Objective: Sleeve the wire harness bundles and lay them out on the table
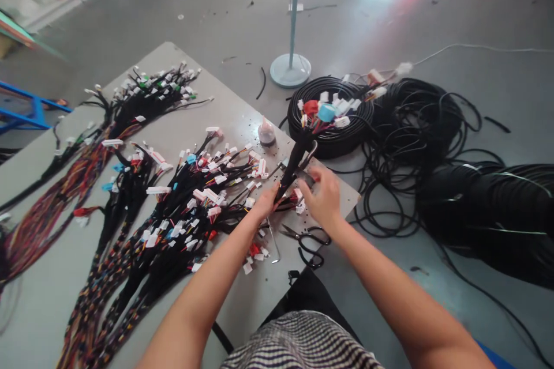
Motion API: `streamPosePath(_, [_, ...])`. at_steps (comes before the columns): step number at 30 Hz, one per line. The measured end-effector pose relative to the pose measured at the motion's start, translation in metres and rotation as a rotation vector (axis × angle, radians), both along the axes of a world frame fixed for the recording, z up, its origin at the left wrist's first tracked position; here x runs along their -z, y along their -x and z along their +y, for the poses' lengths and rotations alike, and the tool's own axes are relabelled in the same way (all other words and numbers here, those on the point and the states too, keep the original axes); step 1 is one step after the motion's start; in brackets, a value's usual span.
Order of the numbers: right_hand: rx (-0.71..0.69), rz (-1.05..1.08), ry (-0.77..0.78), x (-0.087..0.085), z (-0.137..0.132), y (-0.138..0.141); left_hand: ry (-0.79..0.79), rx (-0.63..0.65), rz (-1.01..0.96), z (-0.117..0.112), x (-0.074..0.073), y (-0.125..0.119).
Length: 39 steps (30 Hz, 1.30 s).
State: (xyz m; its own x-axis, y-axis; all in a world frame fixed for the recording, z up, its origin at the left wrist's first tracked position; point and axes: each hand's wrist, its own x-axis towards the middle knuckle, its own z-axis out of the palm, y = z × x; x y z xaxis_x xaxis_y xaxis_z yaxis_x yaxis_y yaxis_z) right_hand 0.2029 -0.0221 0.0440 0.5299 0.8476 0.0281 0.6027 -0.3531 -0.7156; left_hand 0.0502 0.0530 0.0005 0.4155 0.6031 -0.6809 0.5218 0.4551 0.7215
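My left hand is closed around the lower part of a black-wrapped wire harness that stands up from the grey table. The harness ends above in red, blue and white connectors. My right hand is closed close beside the harness, pinching something small I cannot make out. Black-handled scissors lie on the table just below my right hand.
Several wire harnesses with white connectors are spread over the table. A small bottle stands near the far edge. On the floor to the right lie coils of black cable and a pole stand.
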Motion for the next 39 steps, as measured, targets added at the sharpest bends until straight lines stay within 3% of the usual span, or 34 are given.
streamPosePath(3, [-0.244,-0.106,0.192,0.024,-0.081,0.013,-0.014,-0.09,-0.038,0.003,-0.003,-0.009])
streamPosePath(5, [-0.365,-0.197,0.352,0.041,-0.116,0.018,0.021,-0.182,0.012,0.008,-0.007,-0.024])
streamPosePath(9, [-0.427,-0.306,0.492,0.06,-0.144,0.023,0.039,-0.243,0.103,0.009,-0.009,-0.037])
streamPosePath(15, [-0.317,-0.233,0.575,0.056,-0.172,0.032,0.007,-0.186,0.02,-0.003,-0.004,-0.006])
streamPosePath(18, [-0.274,-0.017,0.717,0.042,-0.166,0.025,0.051,-0.137,-0.069,0.0,-0.005,-0.006])
streamPosePath(20, [-0.315,0.36,0.782,0.034,-0.151,0.014,0.04,-0.149,-0.061,0.002,-0.006,-0.007])
streamPosePath(23, [-0.443,1.028,0.728,0.029,-0.121,-0.001,0.036,-0.178,-0.049,-0.001,-0.006,-0.002])
streamPosePath(25, [-0.476,1.214,0.676,0.03,-0.1,-0.004,0.042,-0.181,-0.108,-0.003,-0.004,0.006])
streamPosePath(30, [-0.416,1.268,0.674,0.035,-0.042,0.0,0.052,-0.202,-0.24,-0.005,0.002,0.018])
streamPosePath(34, [-0.44,1.124,0.781,0.024,-0.004,-0.007,0.048,-0.176,-0.246,-0.003,0.001,0.016])
streamPosePath(36, [-0.451,0.993,0.791,0.02,-0.001,-0.011,0.037,-0.169,-0.228,-0.003,-0.004,0.017])
streamPosePath(39, [-0.514,0.731,0.849,0.024,-0.024,-0.013,0.021,-0.144,-0.241,-0.003,-0.015,0.023])
